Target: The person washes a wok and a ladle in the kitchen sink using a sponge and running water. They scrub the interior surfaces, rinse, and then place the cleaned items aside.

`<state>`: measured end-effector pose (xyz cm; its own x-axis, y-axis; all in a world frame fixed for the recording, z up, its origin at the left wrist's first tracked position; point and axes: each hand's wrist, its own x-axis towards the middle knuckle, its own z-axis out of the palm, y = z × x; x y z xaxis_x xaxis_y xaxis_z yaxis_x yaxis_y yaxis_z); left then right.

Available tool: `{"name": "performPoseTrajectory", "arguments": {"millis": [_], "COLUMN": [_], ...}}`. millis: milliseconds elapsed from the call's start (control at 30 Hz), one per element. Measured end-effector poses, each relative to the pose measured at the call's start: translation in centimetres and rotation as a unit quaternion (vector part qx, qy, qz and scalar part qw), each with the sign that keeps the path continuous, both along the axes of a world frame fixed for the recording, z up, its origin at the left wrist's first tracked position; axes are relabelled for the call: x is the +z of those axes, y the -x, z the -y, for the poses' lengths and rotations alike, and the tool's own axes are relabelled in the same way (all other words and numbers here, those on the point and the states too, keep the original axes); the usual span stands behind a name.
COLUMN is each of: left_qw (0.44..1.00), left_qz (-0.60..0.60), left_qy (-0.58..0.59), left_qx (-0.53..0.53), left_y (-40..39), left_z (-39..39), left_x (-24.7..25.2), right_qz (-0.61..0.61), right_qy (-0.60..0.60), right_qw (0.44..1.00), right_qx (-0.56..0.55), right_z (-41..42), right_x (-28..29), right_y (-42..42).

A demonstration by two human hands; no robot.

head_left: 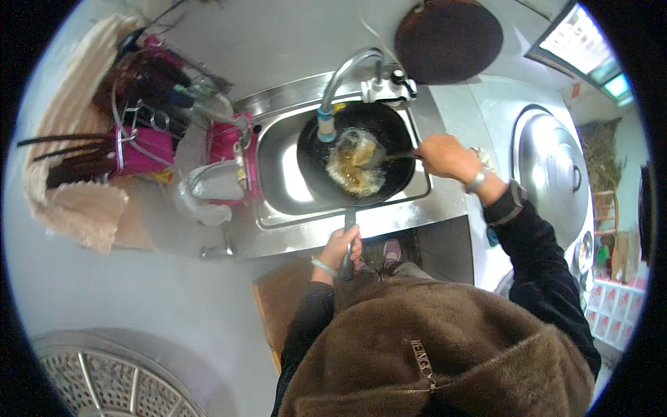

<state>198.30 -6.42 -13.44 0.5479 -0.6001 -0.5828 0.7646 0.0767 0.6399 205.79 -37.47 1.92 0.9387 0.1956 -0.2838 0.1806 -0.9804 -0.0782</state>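
Note:
My left hand [337, 248] grips the dark handle [347, 267] of a black frying pan [400, 124]. The pan rests over a stainless steel sink [279, 180]. My right hand [445, 157], at the pan's right rim, is closed around a thin dark handle [400, 155] that reaches into the pan. At its end lies a blurred tan and whitish mass [359, 161] amid wet foam; whether it is a brush, a scourer or food cannot be told. A curved faucet [333, 83] with a blue-ringed nozzle [326, 127] hangs over the pan; any flow is unclear.
Left of the sink stand a pink utensil rack [146, 151] with chopsticks and a clear plastic container [216, 182]. A large metal lid [550, 177] lies on the right counter. A dark round pan or lid [448, 41] leans at the back. A perforated metal steamer [114, 380] is lower left.

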Motion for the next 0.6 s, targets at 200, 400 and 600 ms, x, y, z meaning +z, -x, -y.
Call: {"name": "performPoseTrajectory", "arguments": {"millis": [200, 400, 600], "left_qw": [0.992, 0.992, 0.992], "left_qz": [0.021, 0.014, 0.001], "left_qy": [-0.123, -0.123, -0.127], "left_qx": [-0.015, 0.006, -0.004], "left_y": [-0.4, 0.0, -0.2], "left_z": [0.5, -0.1, 0.4], "left_x": [0.3, 0.1, 0.6], "right_qz": [0.082, -0.017, 0.078], "right_qy": [-0.013, -0.024, -0.003], "right_qw": [0.993, 0.997, 0.996], "right_qx": [0.083, 0.077, 0.051], "right_z": [-5.4, -2.2, -0.3], "right_x": [-3.7, -1.0, -3.9], "right_y": [-1.9, 2.1, -0.1]}}
